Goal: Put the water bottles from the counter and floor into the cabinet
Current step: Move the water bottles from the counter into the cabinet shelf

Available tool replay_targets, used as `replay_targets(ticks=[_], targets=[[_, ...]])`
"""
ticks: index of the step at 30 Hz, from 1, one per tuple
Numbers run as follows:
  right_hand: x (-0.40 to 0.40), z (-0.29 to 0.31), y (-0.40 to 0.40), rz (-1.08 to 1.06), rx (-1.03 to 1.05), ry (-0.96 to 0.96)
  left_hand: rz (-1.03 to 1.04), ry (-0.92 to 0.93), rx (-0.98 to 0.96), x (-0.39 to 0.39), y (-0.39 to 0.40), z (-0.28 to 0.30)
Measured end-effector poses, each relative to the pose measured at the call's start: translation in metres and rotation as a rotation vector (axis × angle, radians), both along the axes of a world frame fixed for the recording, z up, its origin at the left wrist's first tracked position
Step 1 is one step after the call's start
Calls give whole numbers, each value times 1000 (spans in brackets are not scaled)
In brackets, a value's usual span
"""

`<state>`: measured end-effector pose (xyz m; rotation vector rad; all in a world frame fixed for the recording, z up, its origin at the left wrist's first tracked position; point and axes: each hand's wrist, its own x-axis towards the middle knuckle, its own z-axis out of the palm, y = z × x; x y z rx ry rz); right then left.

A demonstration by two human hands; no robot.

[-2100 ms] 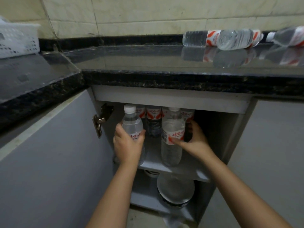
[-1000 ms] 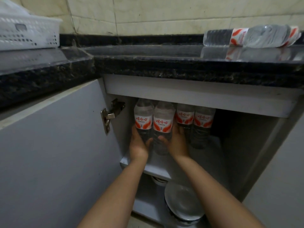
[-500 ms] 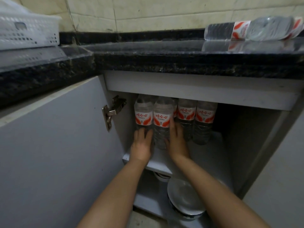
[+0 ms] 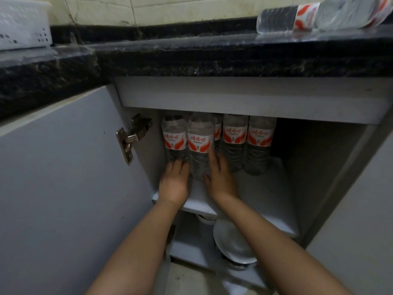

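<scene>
While both hands lie flat-fingered, the front bottle stands between left grip and right grip.

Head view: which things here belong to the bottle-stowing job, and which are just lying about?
Part of the job:
- left hand and right hand, fingers straight against the front bottles
- back bottles on the cabinet shelf
- bottles lying on the counter

Just lying about:
- white basket
- plates on the lower shelf
- door hinge
</scene>
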<state>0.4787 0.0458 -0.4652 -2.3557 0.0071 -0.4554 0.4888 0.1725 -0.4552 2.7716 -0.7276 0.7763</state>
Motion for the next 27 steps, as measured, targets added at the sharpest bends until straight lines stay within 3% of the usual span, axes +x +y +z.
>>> replay_targets(ticks=[5,13,19,27], targets=[[-37,11,-11,-11,-380,153,17,268,23,-26,2,11],[-131,115,-10,67,-475,404,187,645,226,-120,-1,108],[-215,236,-25,25,-376,438,191,691,211,-200,-9,236],[-271,366,-83,-266,-276,242,44,618,142,-233,-66,364]])
